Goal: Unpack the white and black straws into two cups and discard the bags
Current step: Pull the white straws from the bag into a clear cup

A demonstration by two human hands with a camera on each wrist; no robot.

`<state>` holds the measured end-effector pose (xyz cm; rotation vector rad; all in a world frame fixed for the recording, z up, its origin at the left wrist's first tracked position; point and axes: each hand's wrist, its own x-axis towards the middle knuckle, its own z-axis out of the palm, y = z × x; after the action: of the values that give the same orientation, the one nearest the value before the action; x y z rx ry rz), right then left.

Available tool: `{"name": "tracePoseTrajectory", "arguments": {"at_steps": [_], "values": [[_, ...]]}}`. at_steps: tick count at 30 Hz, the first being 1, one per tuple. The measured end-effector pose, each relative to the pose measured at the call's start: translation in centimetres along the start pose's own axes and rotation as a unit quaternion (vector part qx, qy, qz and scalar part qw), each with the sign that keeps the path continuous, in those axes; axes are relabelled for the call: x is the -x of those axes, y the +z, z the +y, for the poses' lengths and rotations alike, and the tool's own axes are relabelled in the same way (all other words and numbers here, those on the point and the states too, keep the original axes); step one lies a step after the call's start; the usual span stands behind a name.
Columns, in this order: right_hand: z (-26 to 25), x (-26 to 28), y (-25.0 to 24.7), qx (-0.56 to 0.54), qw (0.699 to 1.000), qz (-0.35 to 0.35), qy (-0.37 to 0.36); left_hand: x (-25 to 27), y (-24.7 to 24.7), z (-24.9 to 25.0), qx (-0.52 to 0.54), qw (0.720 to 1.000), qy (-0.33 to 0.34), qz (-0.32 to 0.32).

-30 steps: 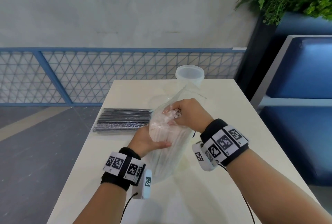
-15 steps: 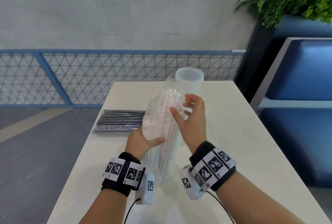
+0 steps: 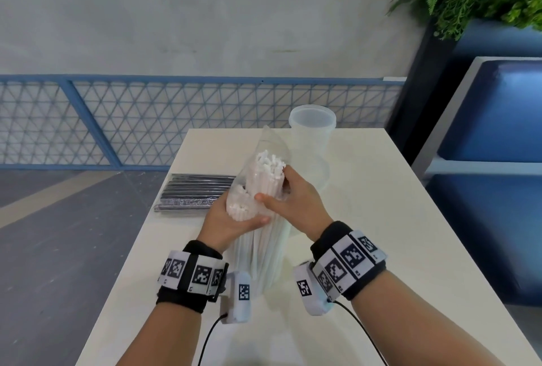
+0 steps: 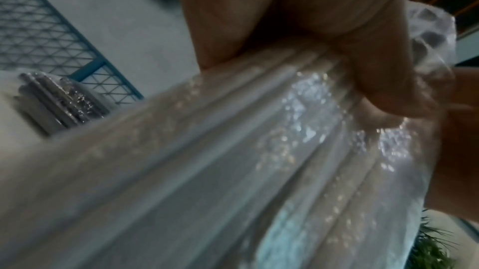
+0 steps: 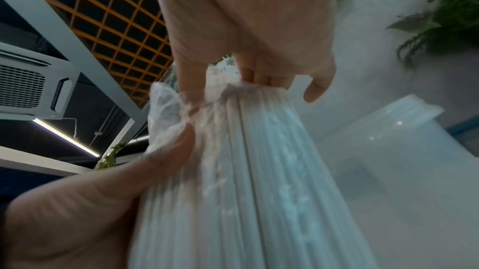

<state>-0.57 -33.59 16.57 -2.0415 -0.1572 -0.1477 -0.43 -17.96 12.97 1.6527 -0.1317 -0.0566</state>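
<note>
Both hands grip the clear bag of white straws [image 3: 265, 184], standing upright mid-bench: left hand [image 3: 227, 223] around its middle, right hand [image 3: 293, 204] clutching near the top. Black straws [image 3: 196, 192] lie at nine o'clock; a cup [image 3: 312, 128] stands at twelve.

We are looking up along our right hand [image 5: 246, 33]. Its thumb and fingers [image 5: 317, 87] are curling round a bunch of white straws [image 5: 261, 167], which are sitting inside a thin clear bag [image 5: 168, 113]. The bag is crinkling up near the thumb. A see-through plastic cup [image 5: 399, 150] is standing just beside the straws. Green leaves [image 5: 445, 17] are hanging at the top right, and a ceiling light [image 5: 64, 136] is glowing on the left.
</note>
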Motion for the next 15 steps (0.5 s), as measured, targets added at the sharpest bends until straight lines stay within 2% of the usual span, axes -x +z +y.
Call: {"name": "tracePoseTrajectory", "arguments": {"at_steps": [4,7,10,15], "values": [[0.2,0.0,0.5,-0.044,0.998,0.039,-0.007,0.0,0.7,0.4,-0.005,1.000,0.016,0.022],[0.0,-0.4,0.3,-0.131,0.989,0.066,0.033,-0.3,1.1,0.6,-0.028,0.999,0.024,0.030],[-0.9,-1.6,-0.5,-0.209,0.974,0.081,0.026,-0.7,1.4,0.7,-0.051,0.998,0.023,0.040],[-1.3,-2.3,-1.9,-0.217,0.972,0.094,-0.001,-0.5,1.4,0.4,-0.042,0.998,0.015,0.043]]}}
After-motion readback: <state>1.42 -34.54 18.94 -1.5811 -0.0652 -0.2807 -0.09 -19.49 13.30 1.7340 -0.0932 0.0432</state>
